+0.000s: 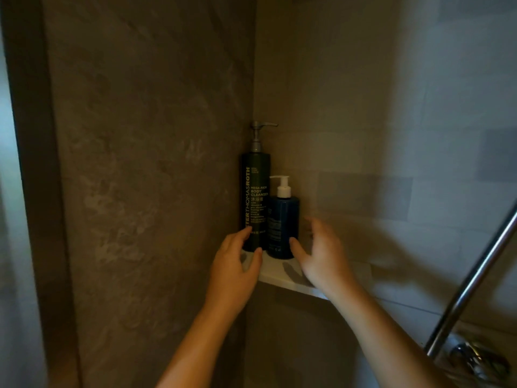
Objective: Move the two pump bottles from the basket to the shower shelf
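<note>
A tall dark green pump bottle (255, 191) with a grey pump stands upright in the corner on the white shower shelf (279, 277). Right beside it stands a shorter dark blue pump bottle (283, 225) with a white pump. My left hand (233, 268) is at the base of the tall bottle with fingers spread, its fingertips at or touching the bottle's foot. My right hand (321, 256) is just right of the blue bottle, fingers apart and blurred, holding nothing. The basket is out of view.
Brown stone-look wall panels meet at the corner behind the shelf. Pale tiles cover the right wall. A chrome rail (472, 278) slants up at the right edge, with a metal fitting (475, 357) below it. A pale strip runs down the left edge.
</note>
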